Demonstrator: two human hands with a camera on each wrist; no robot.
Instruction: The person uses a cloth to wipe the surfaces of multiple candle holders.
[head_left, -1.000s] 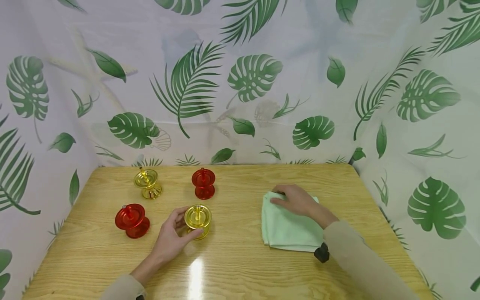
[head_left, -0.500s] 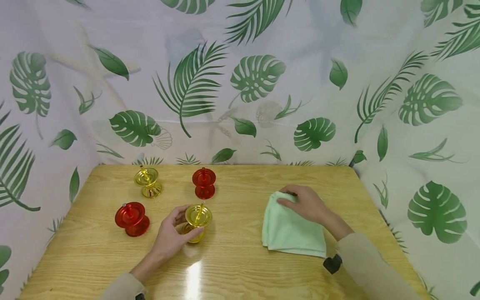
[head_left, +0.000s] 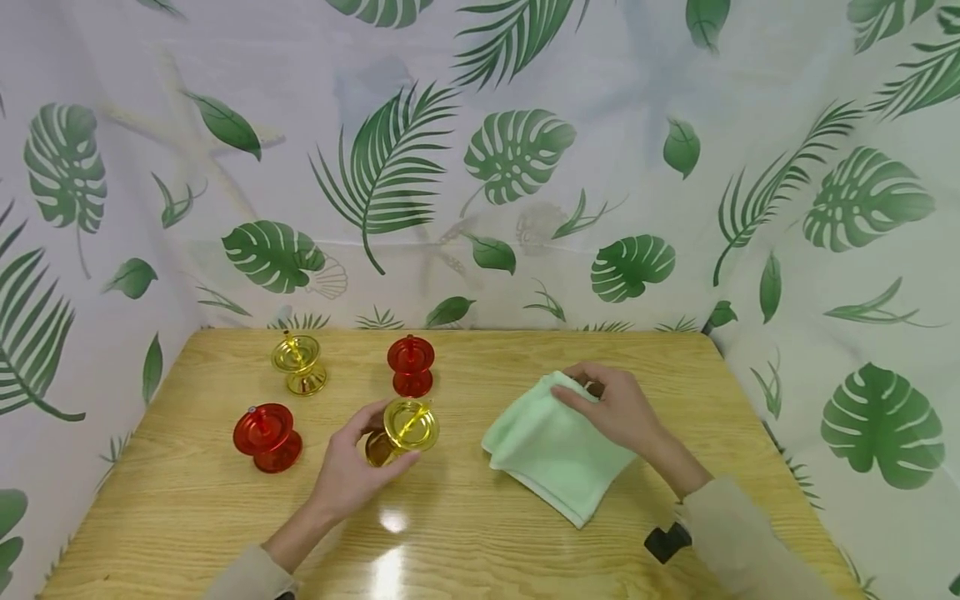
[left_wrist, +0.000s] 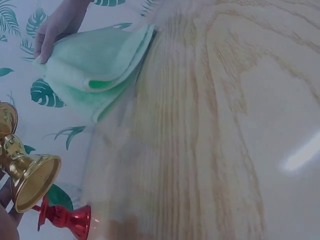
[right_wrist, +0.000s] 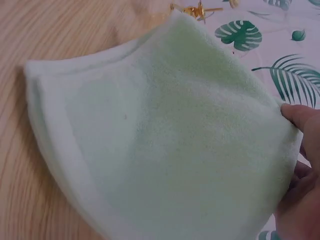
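My left hand (head_left: 347,468) grips a shiny gold candle holder (head_left: 411,427), a wide dish with a central pin on a waisted foot. It is tilted, dish to the right, and raised off the table; its hollow base (left_wrist: 39,181) shows in the left wrist view. At the right, my right hand (head_left: 621,410) pinches one edge of a folded mint-green cloth (head_left: 558,458) between thumb and fingers. The cloth hangs from that grip with its folds loosely spread, filling much of the right wrist view. Part of the holder's foot is hidden by my left fingers.
Behind and left of my left hand stand another gold candle holder (head_left: 298,363) and two red ones, one at the back (head_left: 411,367) and one at the left (head_left: 266,437). A leaf-printed curtain (head_left: 420,192) encloses the wooden table (head_left: 480,550) at the back and sides.
The held gold candle holder has gone from upright to tilted and risen off the table. My right hand has lifted the cloth, which has swung left, toward the holder.
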